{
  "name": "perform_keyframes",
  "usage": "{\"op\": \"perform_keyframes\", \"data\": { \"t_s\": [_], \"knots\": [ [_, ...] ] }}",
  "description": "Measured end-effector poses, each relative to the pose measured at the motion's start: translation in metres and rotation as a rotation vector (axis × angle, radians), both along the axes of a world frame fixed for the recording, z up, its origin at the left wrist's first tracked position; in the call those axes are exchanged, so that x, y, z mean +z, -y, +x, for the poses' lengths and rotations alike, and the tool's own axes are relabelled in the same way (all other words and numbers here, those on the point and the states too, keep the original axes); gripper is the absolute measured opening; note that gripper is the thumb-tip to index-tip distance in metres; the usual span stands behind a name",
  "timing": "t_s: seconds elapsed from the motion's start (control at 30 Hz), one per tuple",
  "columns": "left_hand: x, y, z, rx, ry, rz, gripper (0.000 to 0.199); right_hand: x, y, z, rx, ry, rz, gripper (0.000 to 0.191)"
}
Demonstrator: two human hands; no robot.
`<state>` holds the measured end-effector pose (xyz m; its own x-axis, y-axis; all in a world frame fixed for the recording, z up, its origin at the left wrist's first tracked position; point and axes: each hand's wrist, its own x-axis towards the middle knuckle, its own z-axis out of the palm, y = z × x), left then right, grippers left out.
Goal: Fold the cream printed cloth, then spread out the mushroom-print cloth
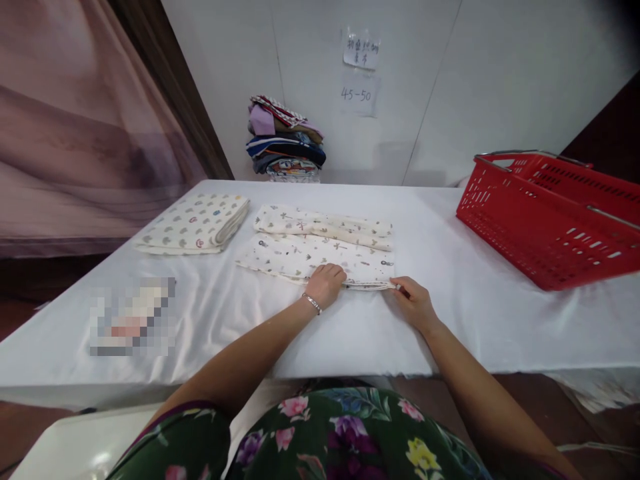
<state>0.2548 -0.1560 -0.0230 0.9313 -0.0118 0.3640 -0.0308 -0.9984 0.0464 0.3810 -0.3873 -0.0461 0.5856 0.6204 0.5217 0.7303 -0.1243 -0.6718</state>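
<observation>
two handwritten notes hang on the wall, one above the other. the lower note reads "45-50", in dark figures on pale paper. the upper note bears two lines of chinese characters: four in the top line, the last two seemingly "织物", and two centred beneath, seemingly "桌布". the first two characters of its top line are too blurred to read surely.

At the middle of the table, cloth, with left hand on its near edge and right hand at its near right corner; just left, second cloth, behind a blurred object; far right, basket. Behind the table, fabric pile; right of that, notices on the wall.
</observation>
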Motion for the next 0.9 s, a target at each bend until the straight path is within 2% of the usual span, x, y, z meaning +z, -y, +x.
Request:
{"op": "perform_keyframes", "data": {
  "t_s": [0.2,0.3,0.57,0.8,0.9],
  "knots": [
    [-0.006,-0.002,0.004,-0.024,-0.045,0.014,0.02,0.006,0.0,-0.002,0.03,0.059,-0.057,0.023],
    [-0.004,-0.001,-0.001,-0.013,-0.064,-0.026,0.022,0.007,0.001,-0.003,0.043,0.072,-0.068,0.025],
    [0.004,-0.001,-0.019,-0.09,-0.095,-0.075,0.022,0.012,0.0,-0.007,0.024,0.053,-0.091,0.016],
    [-0.001,-0.001,-0.014,-0.05,-0.05,0.02,0.02,0.008,-0.005,-0.007,-0.118,-0.191,-0.08,0.016],
    [-0.002,-0.003,-0.01,-0.024,-0.062,0.04,0.018,0.011,-0.007,-0.004,-0.12,-0.222,-0.097,0.018]
  ]
}}
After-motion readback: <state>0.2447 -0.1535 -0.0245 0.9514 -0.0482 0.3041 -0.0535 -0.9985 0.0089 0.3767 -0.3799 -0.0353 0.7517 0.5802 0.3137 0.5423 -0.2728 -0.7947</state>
